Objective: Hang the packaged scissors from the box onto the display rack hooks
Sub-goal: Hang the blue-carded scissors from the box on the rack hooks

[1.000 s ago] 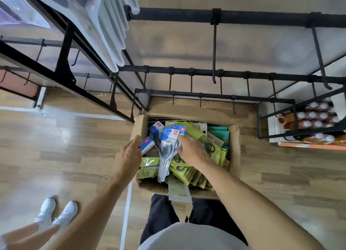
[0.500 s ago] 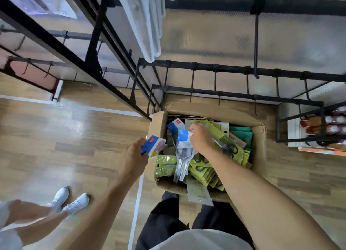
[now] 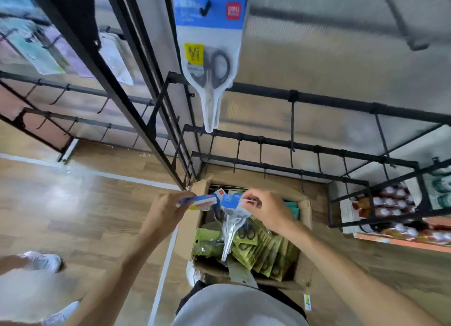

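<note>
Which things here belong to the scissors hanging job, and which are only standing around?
Belong to the job:
- cardboard box of packs
- scissors pack in the right hand
- blue pack in the left hand
- hanging scissors pack
- empty rack hooks

Not part of it:
- bottles
- white shoes

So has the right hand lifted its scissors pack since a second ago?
Yes. The right hand has risen from inside the cardboard box to near its far rim, pinching the blue-topped scissors pack, which now dangles clear above the green packs.
</note>
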